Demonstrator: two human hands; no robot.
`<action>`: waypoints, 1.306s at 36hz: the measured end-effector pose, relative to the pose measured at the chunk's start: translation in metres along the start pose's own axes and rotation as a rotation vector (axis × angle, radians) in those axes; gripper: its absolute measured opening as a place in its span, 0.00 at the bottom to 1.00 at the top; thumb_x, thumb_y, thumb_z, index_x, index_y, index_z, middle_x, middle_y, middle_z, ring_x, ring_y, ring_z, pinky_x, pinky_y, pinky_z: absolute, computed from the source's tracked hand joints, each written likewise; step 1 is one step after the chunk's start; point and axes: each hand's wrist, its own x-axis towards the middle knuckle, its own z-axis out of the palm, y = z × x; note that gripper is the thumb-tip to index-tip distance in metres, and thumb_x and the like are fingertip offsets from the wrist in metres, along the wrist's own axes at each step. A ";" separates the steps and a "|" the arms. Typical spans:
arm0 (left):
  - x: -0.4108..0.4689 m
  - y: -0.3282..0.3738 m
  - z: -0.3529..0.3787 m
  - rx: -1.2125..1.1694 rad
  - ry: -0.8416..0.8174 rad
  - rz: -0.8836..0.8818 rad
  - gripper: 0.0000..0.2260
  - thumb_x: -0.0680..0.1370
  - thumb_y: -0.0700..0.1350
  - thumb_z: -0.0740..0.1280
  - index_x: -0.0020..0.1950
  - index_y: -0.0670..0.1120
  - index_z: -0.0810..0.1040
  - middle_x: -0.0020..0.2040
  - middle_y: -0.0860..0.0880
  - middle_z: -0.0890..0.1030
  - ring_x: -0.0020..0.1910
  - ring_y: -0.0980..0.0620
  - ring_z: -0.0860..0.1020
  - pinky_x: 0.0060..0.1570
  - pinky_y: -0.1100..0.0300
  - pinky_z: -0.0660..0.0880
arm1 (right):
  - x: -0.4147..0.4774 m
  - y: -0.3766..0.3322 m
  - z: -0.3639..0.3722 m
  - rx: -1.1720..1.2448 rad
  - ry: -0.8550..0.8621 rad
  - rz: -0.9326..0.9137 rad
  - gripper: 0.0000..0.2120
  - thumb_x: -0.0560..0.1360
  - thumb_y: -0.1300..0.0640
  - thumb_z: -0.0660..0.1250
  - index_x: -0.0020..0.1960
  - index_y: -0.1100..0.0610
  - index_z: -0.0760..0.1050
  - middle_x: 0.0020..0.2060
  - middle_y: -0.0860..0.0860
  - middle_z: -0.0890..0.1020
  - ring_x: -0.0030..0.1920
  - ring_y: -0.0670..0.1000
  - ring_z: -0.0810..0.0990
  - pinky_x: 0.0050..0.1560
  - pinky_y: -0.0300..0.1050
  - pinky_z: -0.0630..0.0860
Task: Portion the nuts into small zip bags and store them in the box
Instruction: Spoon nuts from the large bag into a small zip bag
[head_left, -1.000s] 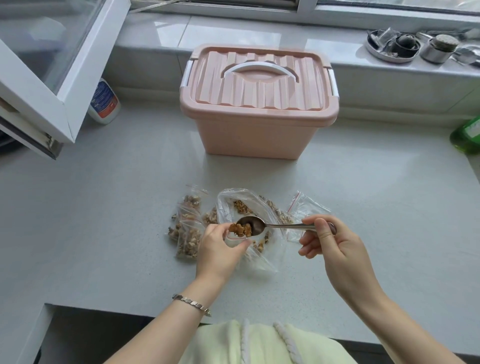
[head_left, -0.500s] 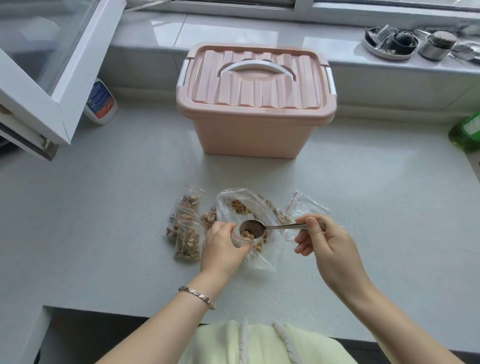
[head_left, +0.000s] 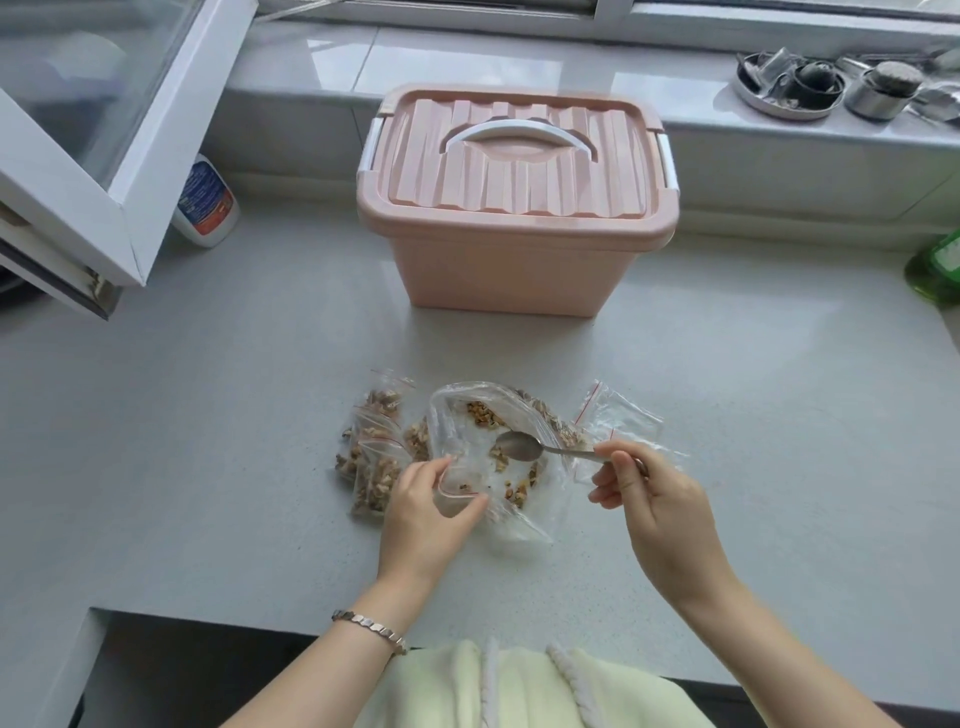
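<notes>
Fingers (head_left: 436, 470) of the left hand (head_left: 421, 514) pinched open a part-filled small clear zip bag (head_left: 514, 514). The right hand (head_left: 654, 509) gripped a bare metal spoon (head_left: 519, 446) over the large clear nut bag (head_left: 467, 415). Filled small bags (head_left: 374, 457) lay beside it on the bench (head_left: 208, 415); the pink plastic box (head_left: 509, 249) stood closed, so storing remained.

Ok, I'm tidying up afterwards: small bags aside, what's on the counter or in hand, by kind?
Pink box: 1
Spoon: 1
Large nut bag: 1
Bottles: 2 (white bottle, green bottle)
Total: 5
</notes>
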 end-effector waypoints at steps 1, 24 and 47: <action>-0.001 -0.001 0.000 -0.005 0.003 -0.001 0.23 0.68 0.47 0.74 0.62 0.46 0.74 0.55 0.51 0.73 0.56 0.54 0.71 0.55 0.66 0.65 | -0.001 0.006 0.005 -0.018 0.000 0.024 0.08 0.78 0.51 0.57 0.48 0.44 0.74 0.33 0.47 0.80 0.36 0.44 0.81 0.39 0.36 0.77; -0.007 -0.005 -0.002 -0.092 -0.063 -0.059 0.25 0.70 0.47 0.73 0.65 0.48 0.70 0.58 0.54 0.71 0.57 0.59 0.69 0.57 0.68 0.62 | 0.007 0.043 0.047 0.358 0.067 0.437 0.12 0.80 0.62 0.54 0.49 0.54 0.75 0.38 0.55 0.81 0.40 0.51 0.82 0.40 0.37 0.79; -0.010 -0.003 -0.001 0.008 -0.030 -0.007 0.27 0.69 0.48 0.74 0.66 0.47 0.70 0.55 0.57 0.69 0.59 0.58 0.69 0.61 0.65 0.65 | -0.008 0.042 0.004 0.652 0.046 0.851 0.13 0.81 0.57 0.54 0.47 0.59 0.75 0.34 0.58 0.81 0.32 0.49 0.82 0.34 0.37 0.80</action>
